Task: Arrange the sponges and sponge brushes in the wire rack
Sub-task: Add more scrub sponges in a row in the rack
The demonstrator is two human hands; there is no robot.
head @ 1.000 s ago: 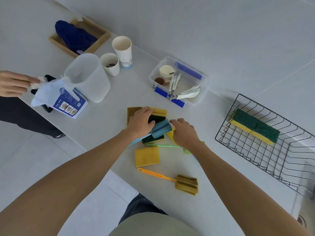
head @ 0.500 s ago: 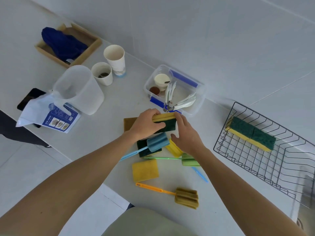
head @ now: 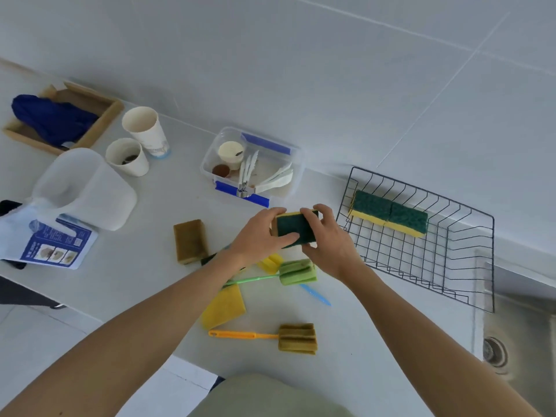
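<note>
Both hands' grip around green-topped sponge (head: 296,228); wire rack (head: 469,260) just right; brushes, sponges beneath.

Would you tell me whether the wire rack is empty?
No: two green-and-yellow sponges already lie in the wire rack.

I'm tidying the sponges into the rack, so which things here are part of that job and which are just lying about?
Job: wire rack, green sponge held in both hands, brown sponge, yellow sponge, green sponge brush, orange-handled sponge brush.

Lying about: paper cups, clear jug, plastic tub, wooden tray.
</note>
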